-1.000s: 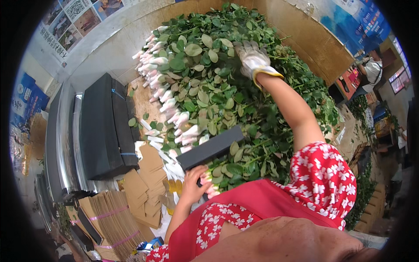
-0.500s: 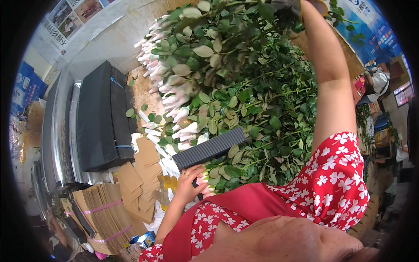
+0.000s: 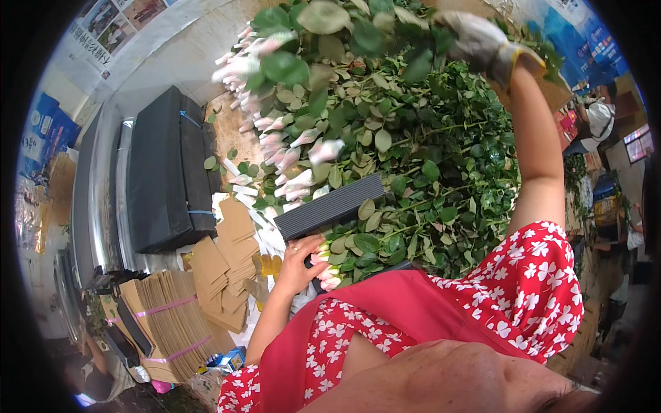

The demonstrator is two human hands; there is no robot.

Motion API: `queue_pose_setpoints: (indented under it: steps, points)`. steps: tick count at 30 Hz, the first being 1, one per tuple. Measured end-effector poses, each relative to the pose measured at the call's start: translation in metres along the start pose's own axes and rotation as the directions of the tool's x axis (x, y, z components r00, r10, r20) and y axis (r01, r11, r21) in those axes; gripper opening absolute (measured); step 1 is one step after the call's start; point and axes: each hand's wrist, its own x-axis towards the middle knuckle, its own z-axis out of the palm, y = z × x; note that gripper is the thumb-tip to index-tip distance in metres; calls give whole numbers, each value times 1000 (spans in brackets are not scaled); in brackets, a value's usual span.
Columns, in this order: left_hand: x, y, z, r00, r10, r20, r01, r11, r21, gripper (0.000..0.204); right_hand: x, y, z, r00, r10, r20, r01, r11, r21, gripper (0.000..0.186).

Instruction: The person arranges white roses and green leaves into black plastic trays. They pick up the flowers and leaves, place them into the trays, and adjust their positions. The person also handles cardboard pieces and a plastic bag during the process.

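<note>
The gloved right hand (image 3: 475, 43) is blurred; finger outlines are indistinct. The uppermost leaves (image 3: 322, 17) are blurred and cropped by the top edge. The left hand's palm is hidden. The background person (image 3: 599, 118) is too small for detail.

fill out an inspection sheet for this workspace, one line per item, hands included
Surface: brown worktop, partly visible, loose leaves on it.
Job's things: leafy stems heaped across it; white-wrapped flower heads mostly along the left side; dark ridged strip lying across the heap.
Clutter: loose cardboard pieces; cardboard stack with pink ties; black block with blue ties.
Left hand: bare, at pink flower heads beside the strip; grip unclear.
Right hand: gloved, blurred, seemingly gripping stems.
Cables: nothing seen.
Surroundings: pale wall; another person at right.
</note>
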Motion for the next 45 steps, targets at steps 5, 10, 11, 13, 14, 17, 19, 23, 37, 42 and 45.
queue_pose_setpoints:
  steps: [5,10,11,13,14,17,19,23,37,42,45]
  points:
    - [0,-2,3,1000,-24,5,24,1000,-14,54,-94,-27,142,980,102,169,-17,898,-439,38]
    - [2,-3,3,1000,-27,12,27,998,56,57,-127,-12,241,737,561,376,-393,810,-436,45]
    - [0,-3,2,999,-43,12,42,998,54,57,-113,-25,215,745,576,337,-403,791,-460,43]
    - [-3,-1,0,998,-61,10,60,996,63,56,-84,-59,148,829,529,182,-454,826,-334,31]
    - [-4,-2,0,998,-66,8,66,996,67,56,-68,-75,123,847,510,150,-421,816,-397,24]
    - [3,-2,4,999,-33,23,32,999,44,55,-39,-19,158,924,346,163,-256,876,-408,14]
    - [2,-3,4,999,-34,6,34,999,14,54,-24,-3,201,944,265,198,-152,879,-451,15]
    - [-2,-5,5,998,-63,-13,63,998,-4,55,18,13,209,945,278,173,-205,915,-347,24]
    - [-4,-8,7,998,-61,-12,61,998,5,54,-31,-120,110,953,-48,-298,-45,954,-298,34]
    - [0,-6,7,1000,1,-21,-1,1000,9,55,-109,-62,237,972,64,227,-36,991,-126,36]
    - [-3,-6,5,999,-34,-18,34,999,-4,54,-79,-30,203,954,91,287,-251,764,594,32]
